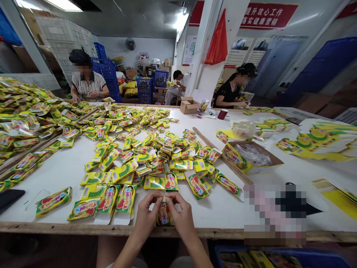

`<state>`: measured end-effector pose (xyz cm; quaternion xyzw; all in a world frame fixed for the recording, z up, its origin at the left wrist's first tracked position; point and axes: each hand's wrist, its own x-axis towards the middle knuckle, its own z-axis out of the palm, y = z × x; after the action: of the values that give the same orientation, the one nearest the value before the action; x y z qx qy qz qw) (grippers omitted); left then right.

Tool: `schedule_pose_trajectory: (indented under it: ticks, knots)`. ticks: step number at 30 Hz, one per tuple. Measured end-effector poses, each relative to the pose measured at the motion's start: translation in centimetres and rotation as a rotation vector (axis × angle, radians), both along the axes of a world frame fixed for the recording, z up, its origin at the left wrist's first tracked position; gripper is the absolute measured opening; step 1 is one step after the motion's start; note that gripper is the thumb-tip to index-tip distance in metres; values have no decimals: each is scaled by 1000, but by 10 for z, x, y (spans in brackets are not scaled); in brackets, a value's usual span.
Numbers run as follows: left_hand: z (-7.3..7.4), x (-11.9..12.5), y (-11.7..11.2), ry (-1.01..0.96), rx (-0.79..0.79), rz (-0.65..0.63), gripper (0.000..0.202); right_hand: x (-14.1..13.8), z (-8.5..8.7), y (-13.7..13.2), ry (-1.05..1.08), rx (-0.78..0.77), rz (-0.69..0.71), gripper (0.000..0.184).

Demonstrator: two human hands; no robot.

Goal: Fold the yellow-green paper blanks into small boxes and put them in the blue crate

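Note:
A small yellow-green printed carton [164,215] stands at the table's front edge between my hands. My left hand [147,211] is closed at its upper end, thumb and fingertips pinched together. From the other side my right hand [180,213] pinches the same end, thumbs nearly meeting. The flap there is mostly covered by my fingers. Just beyond lies a heap of similar cartons [156,152], some with white flaps sticking out. Left of my hands a few more cartons [107,199] lie close together, and a single carton [54,201] is set apart.
A wooden strip [220,154] crosses the white table [212,212]. Right of it stands a larger open box [258,156] holding clear plastic. A bigger carton pile [25,123] fills the left. A blue crate [315,257] sits below the front edge. Other people work across the table.

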<state>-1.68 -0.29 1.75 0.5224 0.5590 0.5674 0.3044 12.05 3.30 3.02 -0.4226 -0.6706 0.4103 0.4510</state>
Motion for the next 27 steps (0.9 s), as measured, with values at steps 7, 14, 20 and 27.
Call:
schedule_pose_trajectory:
  ticks: [7, 14, 20, 27]
  knots:
    - [-10, -9, -6, 70, 89, -59, 13, 5, -11, -10, 32, 9, 34, 17]
    - [-4, -7, -12, 174, 123, -174, 22, 41, 1, -17, -40, 126, -129, 22]
    - [-9, -11, 19, 474, 105, -223, 56, 225, 21, -24, -691, 212, -579, 38]
    - [-2, 3, 68, 953, 139, -419, 74, 191, 5, -34, -540, 80, -381, 30]
